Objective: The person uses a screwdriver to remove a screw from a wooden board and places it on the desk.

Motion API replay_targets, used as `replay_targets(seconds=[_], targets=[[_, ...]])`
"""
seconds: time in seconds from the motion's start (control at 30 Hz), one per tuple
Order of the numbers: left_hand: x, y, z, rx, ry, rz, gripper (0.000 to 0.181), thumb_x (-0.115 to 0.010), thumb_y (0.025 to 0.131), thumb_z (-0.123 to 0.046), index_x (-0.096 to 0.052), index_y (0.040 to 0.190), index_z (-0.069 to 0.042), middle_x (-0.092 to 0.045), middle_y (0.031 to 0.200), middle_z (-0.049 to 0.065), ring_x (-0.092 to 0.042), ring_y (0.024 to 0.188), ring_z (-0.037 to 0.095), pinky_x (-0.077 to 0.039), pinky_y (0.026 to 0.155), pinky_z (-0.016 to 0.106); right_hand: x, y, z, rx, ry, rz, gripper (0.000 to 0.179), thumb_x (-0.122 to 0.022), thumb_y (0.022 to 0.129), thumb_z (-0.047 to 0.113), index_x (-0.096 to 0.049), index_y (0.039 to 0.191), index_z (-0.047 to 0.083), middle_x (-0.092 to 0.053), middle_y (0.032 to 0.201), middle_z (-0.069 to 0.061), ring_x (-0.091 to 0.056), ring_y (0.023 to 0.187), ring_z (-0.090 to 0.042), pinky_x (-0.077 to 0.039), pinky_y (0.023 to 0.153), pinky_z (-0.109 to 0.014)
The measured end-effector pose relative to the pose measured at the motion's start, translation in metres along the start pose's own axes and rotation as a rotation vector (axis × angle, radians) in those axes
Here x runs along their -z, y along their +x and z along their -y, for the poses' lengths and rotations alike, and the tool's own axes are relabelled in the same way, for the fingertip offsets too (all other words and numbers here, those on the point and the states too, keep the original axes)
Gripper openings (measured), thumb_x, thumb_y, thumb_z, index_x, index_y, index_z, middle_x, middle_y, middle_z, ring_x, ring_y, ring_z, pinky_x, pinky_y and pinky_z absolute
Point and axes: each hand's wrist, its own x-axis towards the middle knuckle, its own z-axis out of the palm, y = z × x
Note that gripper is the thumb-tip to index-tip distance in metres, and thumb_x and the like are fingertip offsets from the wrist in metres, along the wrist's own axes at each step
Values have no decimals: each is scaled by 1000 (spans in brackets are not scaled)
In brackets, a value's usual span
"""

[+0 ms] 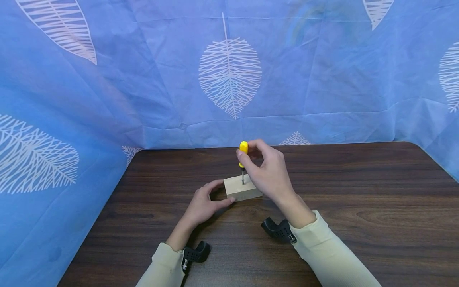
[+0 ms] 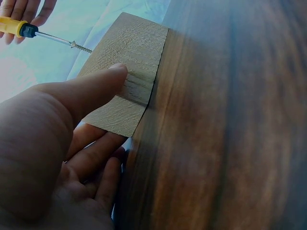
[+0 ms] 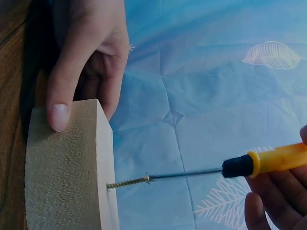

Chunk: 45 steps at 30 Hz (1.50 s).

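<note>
A pale wooden block (image 1: 244,194) lies on the dark table, held at its left end by my left hand (image 1: 202,205), thumb on the near side and fingers behind. From the block's top face stands a screw (image 3: 127,183), most of its threaded shank showing. My right hand (image 1: 274,171) grips the yellow handle of a screwdriver (image 1: 244,148) between thumb and fingers. The screwdriver is upright over the block, its tip at the screw head. In the left wrist view, my left thumb (image 2: 100,86) presses flat on the block's side.
The dark wood-grain table (image 1: 358,191) reaches back to a blue cloth (image 1: 161,79) printed with white leaves, which hangs behind it and along the left side. Black wrist mounts (image 1: 197,252) jut from both sleeves low over the table.
</note>
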Motion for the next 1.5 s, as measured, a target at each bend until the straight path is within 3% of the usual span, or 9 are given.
replay_targets(seconds=[0.13,0.3,0.53,0.77,0.93,1.1,1.3,1.5], targets=[[0,0,0,1,-4,-3,60,-87,93,-36,-66,146,-16,-69,147,8,-59,142,35,-46,118,62,0,0,0,18,-10,-5,18,-79,101,29,-74,112,16,-78,98,2,-73,90,-14,-60,86,-38],[0,0,0,7,-12,1,60,-86,93,-36,-66,147,-17,-68,148,7,-59,143,35,-46,118,62,0,-1,0,37,-25,-15,19,-82,98,23,-76,113,13,-80,99,-2,-74,90,-17,-62,85,-46],[0,-1,1,12,-11,2,61,-86,94,-36,-65,148,-18,-68,149,7,-58,144,35,-46,118,62,0,-1,0,44,-45,-20,17,-75,101,20,-79,117,16,-81,101,0,-71,91,-15,-54,75,-33],[0,0,2,10,-4,-5,60,-86,94,-36,-66,147,-18,-67,149,8,-58,143,36,-46,118,63,-1,-1,3,0,11,29,23,-62,106,14,-75,125,14,-82,105,0,-78,97,-17,-59,78,-28],[-1,1,2,10,-2,-10,61,-86,93,-36,-66,147,-17,-67,149,9,-58,144,36,-46,118,63,-1,-2,2,9,-31,25,18,-66,106,23,-75,120,16,-79,101,1,-72,93,-15,-56,81,-35],[-1,1,3,3,-7,-10,60,-86,93,-37,-66,147,-17,-68,148,8,-59,143,36,-46,118,63,-2,-1,0,52,-76,-7,18,-73,104,33,-78,112,17,-74,92,3,-69,87,-14,-57,77,-34],[-1,1,3,5,-6,-9,61,-86,93,-38,-66,147,-17,-67,149,8,-58,144,36,-45,118,63,-1,0,-2,88,-91,-26,20,-80,100,30,-80,114,16,-71,94,3,-70,84,-12,-59,78,-32],[-1,0,2,7,-6,-6,61,-86,94,-36,-65,147,-16,-67,150,9,-57,144,37,-45,118,64,0,-1,-1,45,-54,-31,32,-85,96,25,-71,122,12,-80,102,-2,-76,91,-18,-60,83,-38]])
